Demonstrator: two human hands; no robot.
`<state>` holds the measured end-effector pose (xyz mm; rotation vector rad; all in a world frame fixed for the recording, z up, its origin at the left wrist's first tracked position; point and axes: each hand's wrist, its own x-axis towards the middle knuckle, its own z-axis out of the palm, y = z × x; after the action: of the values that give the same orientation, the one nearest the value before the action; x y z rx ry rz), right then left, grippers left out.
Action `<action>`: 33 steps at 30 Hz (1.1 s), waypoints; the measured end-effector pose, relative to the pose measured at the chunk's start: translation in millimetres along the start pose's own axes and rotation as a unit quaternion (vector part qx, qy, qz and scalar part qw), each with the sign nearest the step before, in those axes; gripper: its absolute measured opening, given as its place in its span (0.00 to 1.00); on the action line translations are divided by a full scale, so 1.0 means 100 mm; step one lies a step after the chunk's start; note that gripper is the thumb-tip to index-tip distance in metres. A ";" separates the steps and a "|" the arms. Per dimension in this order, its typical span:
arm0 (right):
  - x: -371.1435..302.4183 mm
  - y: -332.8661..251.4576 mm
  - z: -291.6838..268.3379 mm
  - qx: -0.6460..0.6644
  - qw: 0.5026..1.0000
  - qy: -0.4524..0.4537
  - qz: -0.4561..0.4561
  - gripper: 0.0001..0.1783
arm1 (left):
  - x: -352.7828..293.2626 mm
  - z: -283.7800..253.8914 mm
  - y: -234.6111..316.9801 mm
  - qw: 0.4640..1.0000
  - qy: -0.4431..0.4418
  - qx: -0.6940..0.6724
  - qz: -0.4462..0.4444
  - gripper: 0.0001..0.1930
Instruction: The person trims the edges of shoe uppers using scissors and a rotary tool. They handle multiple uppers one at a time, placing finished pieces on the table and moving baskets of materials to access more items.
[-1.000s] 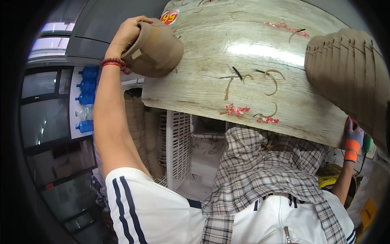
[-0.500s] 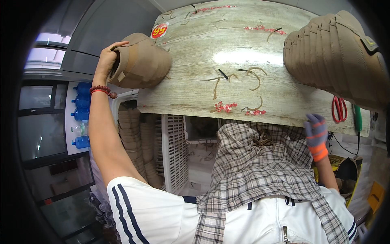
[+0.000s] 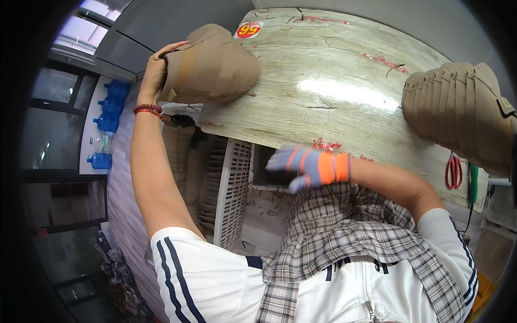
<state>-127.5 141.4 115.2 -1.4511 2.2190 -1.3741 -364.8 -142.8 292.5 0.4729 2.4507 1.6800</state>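
At the table's left end, my left hand (image 3: 156, 72) is closed on the rim of a stack of tan caps (image 3: 218, 70), its thumb side over the fabric edge. The stack lies on its side, partly past the table edge. My right hand (image 3: 307, 166), in a grey glove with orange bands, is slightly blurred. It holds nothing, fingers stretched toward the left. That hand is at the table's front edge, over the gap beside a white slatted crate (image 3: 232, 191). A second stack of tan caps (image 3: 458, 110) rests on the right end of the wood-patterned table (image 3: 323, 64).
Red-handled scissors (image 3: 453, 171) and a green-handled tool (image 3: 473, 183) lie at the right front corner. More stacked tan caps (image 3: 180, 156) stand below the table at left. Blue water bottles (image 3: 107, 123) line a white surface farther left. A plaid apron (image 3: 344, 231) covers my lap.
My right hand has swept leftward from beside the scissors to the front middle. Curled scraps no longer show on the table's middle. My left hand keeps hold of the caps; the view has shifted.
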 end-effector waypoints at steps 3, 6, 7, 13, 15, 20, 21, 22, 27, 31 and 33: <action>0.41 0.28 0.04 0.019 0.975 0.188 0.116 0.33 | -0.10 -0.09 0.00 0.999 0.002 0.030 0.036 0.19; 0.86 0.99 -0.35 -0.182 0.901 0.241 0.310 0.27 | -0.07 -0.08 -0.02 0.999 0.009 0.034 0.035 0.18; 0.93 1.12 -0.36 -0.202 0.921 0.213 0.257 0.27 | -0.05 -0.07 -0.03 0.999 0.013 0.036 0.039 0.18; 1.01 0.63 0.18 0.050 0.983 0.007 0.176 0.24 | -0.20 -0.13 -0.08 0.999 0.029 -0.004 0.020 0.18; 0.98 0.72 0.06 0.198 0.914 0.108 0.338 0.23 | -0.28 -0.15 -0.10 0.999 0.037 -0.025 0.028 0.18; 1.34 1.61 -0.38 0.617 0.653 0.398 0.185 0.22 | -0.40 -0.10 -0.09 0.994 0.043 -0.102 0.010 0.17; 1.37 1.58 -0.41 0.631 0.657 0.362 0.196 0.23 | -0.44 -0.08 -0.11 0.993 0.062 -0.101 0.020 0.16; 1.32 1.55 -0.45 0.600 0.674 0.375 0.212 0.20 | -0.49 -0.06 -0.11 0.991 0.080 -0.101 0.030 0.16; 0.93 0.45 -0.86 0.398 0.784 0.470 0.076 0.19 | -1.10 0.31 -0.46 0.952 0.121 -0.275 0.067 0.16; 0.67 0.08 -1.01 0.163 0.818 0.540 0.114 0.19 | -1.05 0.90 -1.50 0.951 0.103 -0.287 0.044 0.16; 0.38 0.16 -1.03 0.116 0.830 0.510 0.194 0.16 | -0.92 1.13 -1.85 0.968 0.072 -0.240 0.032 0.16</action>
<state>-215.3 175.1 174.2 -0.0534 2.4546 -2.4667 -279.9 -134.5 73.2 0.3779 2.0173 2.3101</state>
